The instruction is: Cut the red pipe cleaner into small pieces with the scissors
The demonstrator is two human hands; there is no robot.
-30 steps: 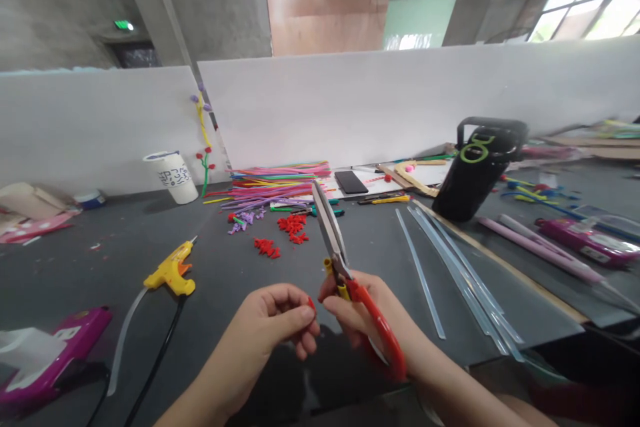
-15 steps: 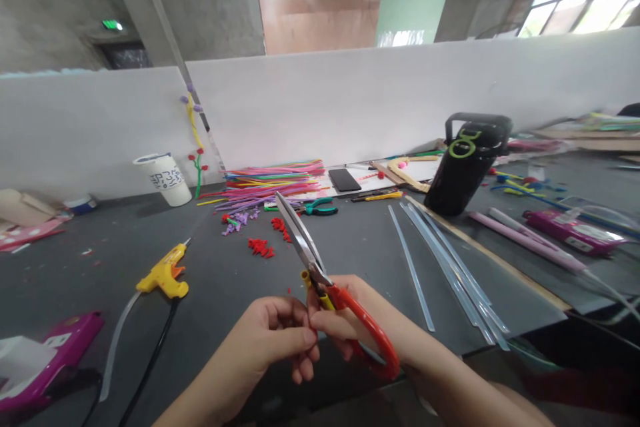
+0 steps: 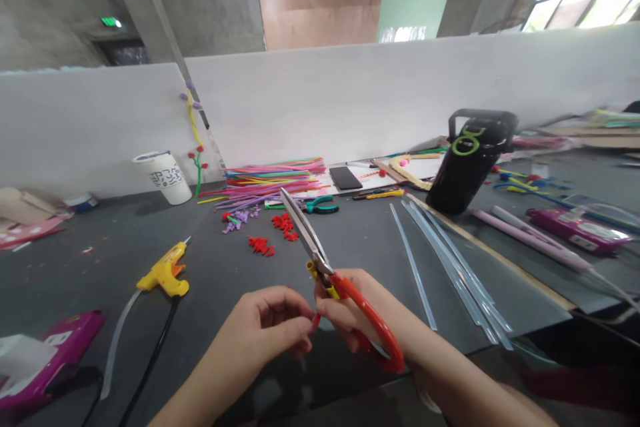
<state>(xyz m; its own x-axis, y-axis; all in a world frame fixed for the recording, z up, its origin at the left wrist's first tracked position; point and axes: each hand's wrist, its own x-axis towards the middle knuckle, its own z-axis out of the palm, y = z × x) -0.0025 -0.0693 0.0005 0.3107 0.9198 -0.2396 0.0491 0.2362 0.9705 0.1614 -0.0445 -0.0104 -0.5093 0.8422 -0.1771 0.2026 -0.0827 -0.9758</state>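
Observation:
My right hand [image 3: 347, 312] is closed around red-handled scissors [image 3: 373, 323], whose blades point up and away over the table. A yellow part [image 3: 313, 271] shows just below the scissors' pivot. Close beside it, my left hand [image 3: 270, 323] is closed in a pinch on a small red piece [image 3: 316, 321], which also lies by the right fingertips. Whether the right fingers touch that piece I cannot tell. Beyond the hands lie two heaps of red bits [image 3: 261, 246] and a heap of purple bits [image 3: 241, 220].
A yellow glue gun [image 3: 164, 272] with its cord lies at left, near a white cup [image 3: 170, 179]. Coloured pipe cleaners [image 3: 275, 183], pliers [image 3: 323, 205] and a phone [image 3: 346, 178] are at the back. Clear glue sticks [image 3: 453, 260] and a black bottle [image 3: 465, 167] occupy the right.
My hands have drawn slightly apart, and the small red piece shows between them. The right hand and the scissors have shifted a little to the right.

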